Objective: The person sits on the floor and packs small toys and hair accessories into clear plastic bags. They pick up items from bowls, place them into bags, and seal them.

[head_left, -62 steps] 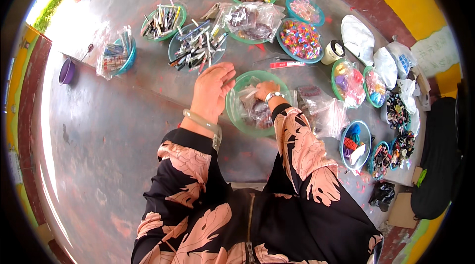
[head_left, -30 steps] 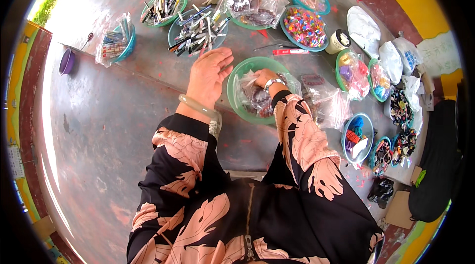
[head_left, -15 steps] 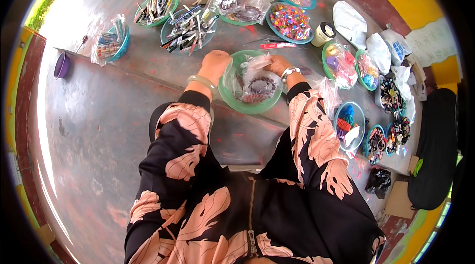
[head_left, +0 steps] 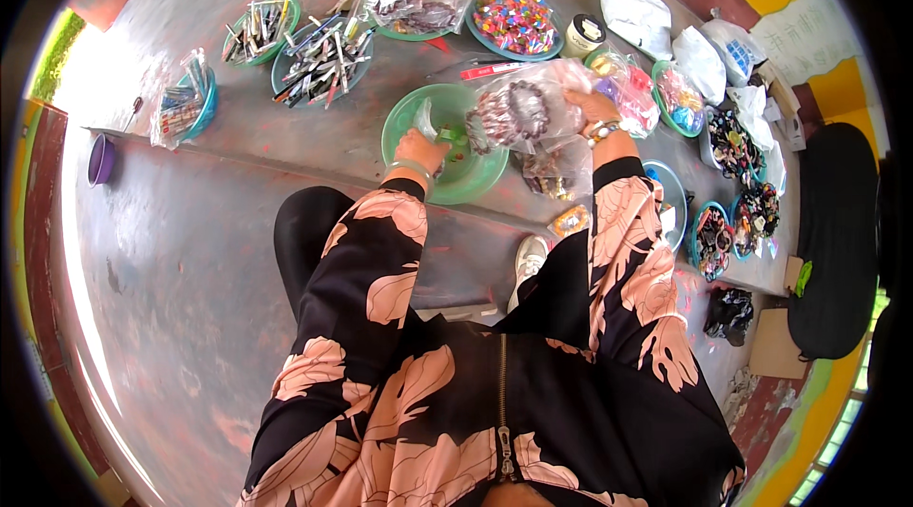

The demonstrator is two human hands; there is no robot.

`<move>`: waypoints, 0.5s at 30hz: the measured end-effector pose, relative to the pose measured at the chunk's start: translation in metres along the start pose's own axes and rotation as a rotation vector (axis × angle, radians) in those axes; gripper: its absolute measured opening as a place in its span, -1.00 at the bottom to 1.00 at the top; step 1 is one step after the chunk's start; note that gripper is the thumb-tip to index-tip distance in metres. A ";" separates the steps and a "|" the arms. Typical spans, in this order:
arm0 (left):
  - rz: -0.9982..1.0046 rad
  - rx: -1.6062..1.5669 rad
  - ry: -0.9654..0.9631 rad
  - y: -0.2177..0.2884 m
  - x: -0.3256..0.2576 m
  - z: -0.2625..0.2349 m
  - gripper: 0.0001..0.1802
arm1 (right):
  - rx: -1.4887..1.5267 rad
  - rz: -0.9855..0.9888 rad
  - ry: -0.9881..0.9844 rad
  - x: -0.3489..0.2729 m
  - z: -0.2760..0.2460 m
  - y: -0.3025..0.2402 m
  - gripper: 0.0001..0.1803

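The grey slab (head_left: 314, 141) fills the upper frame; on it, at centre, sits the green bowl (head_left: 480, 182), probably kept near the front edge for easy reach. Right of centre, over the bowl's right rim, the clear bag (head_left: 518, 112) is raised. The right hand (head_left: 594, 107) pinches its end, likely because loose plastic grips easily. The left hand (head_left: 421, 150) dips into the bowl, fingers curled; whether they pinch anything, I cannot tell. Dark bracelets (head_left: 530, 109) lie inside the bag.

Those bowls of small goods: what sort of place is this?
Possibly an informal trinket stall or craft corner: heaped colourful pieces, bunched pen-like sticks, and the bagged dark beaded loops held in the right hand.
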State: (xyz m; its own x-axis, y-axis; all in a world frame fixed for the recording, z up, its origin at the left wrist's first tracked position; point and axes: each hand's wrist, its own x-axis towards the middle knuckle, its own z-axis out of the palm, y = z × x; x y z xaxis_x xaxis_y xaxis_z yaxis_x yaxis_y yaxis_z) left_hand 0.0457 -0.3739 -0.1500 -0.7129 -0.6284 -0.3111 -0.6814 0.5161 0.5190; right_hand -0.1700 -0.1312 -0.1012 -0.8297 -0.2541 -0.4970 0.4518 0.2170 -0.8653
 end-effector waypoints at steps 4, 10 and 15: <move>-0.020 0.039 0.025 0.016 0.004 0.021 -0.45 | 0.375 0.186 0.134 0.012 -0.073 0.028 -0.65; -0.070 -0.113 0.124 -0.003 0.026 0.042 -0.75 | 0.368 0.473 0.483 -0.003 -0.120 0.077 -0.71; -0.090 -0.391 0.165 0.011 0.026 0.037 -0.75 | -0.480 0.325 0.412 0.019 -0.133 0.091 -0.66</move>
State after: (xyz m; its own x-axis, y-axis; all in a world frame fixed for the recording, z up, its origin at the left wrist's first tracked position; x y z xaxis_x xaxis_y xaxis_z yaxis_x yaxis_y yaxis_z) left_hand 0.0135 -0.3636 -0.1821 -0.5958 -0.7619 -0.2541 -0.6029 0.2152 0.7683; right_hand -0.1881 0.0095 -0.1801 -0.7766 0.2506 -0.5781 0.5820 0.6367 -0.5059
